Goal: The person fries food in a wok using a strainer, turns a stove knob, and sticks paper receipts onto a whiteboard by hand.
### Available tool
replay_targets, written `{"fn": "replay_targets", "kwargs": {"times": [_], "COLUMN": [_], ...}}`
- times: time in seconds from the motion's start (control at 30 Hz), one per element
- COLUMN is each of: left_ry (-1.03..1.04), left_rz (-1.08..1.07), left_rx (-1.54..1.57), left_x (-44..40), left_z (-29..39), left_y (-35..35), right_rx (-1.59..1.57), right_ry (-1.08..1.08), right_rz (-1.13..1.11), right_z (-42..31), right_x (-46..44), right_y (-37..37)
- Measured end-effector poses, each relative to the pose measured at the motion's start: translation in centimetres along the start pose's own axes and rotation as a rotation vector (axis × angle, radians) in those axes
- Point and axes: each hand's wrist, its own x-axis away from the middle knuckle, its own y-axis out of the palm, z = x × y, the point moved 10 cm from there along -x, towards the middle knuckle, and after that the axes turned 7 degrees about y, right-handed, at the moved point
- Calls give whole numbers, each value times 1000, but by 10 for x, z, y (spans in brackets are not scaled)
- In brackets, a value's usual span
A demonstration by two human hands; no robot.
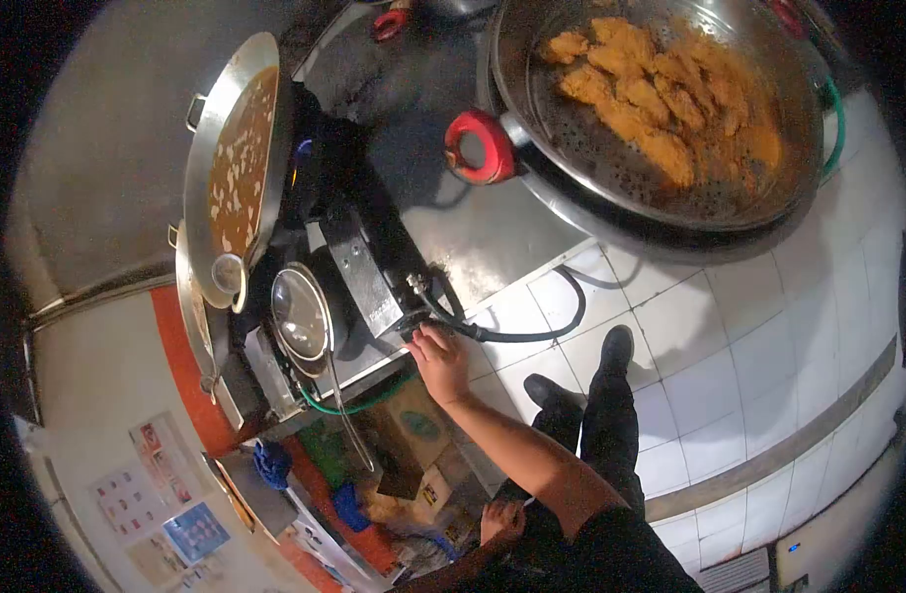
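My right hand (438, 358) reaches out to the front end of a gas burner (359, 267), its fingers closed around the dark control knob there. A black gas hose (522, 336) joins the burner just beside the fingers. A small flame (297, 163) shows at the burner, next to a wide pan (198, 188) of reddish-brown liquid with pale bits. My left hand (502, 519) stays low near my body with its fingers curled in. Whether anything is inside it is hidden.
A large wok with red handles (483, 148) holds orange fried pieces (660, 89). A long-handled strainer (302, 311) rests near the burner, and a small ladle (229, 277) on the pan. White tiles (690, 366) cover the floor. Boxes and blue cloths (349, 509) sit below.
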Motion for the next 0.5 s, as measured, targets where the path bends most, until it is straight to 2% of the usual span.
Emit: {"fn": "replay_targets", "kwargs": {"times": [0.1,0.17,0.3,0.4,0.5], "left_ry": [-64,-22,19,-48,-164], "left_rz": [-23,-20,-25,-182,-407], "left_rx": [72,107,107,57,142], "left_x": [-10,-3,-37,-22,-18], "left_z": [-1,-2,14,2,-7], "left_y": [2,10,-17,14,24], "right_rx": [-41,-48,-76,-150,-146], "right_ry": [20,53,72,49,51], "right_rz": [-24,-42,-22,9,5], "right_z": [1,3,3,0,1], "right_x": [-4,-3,-1,-4,-3], "right_y": [-1,2,3,0,2]}}
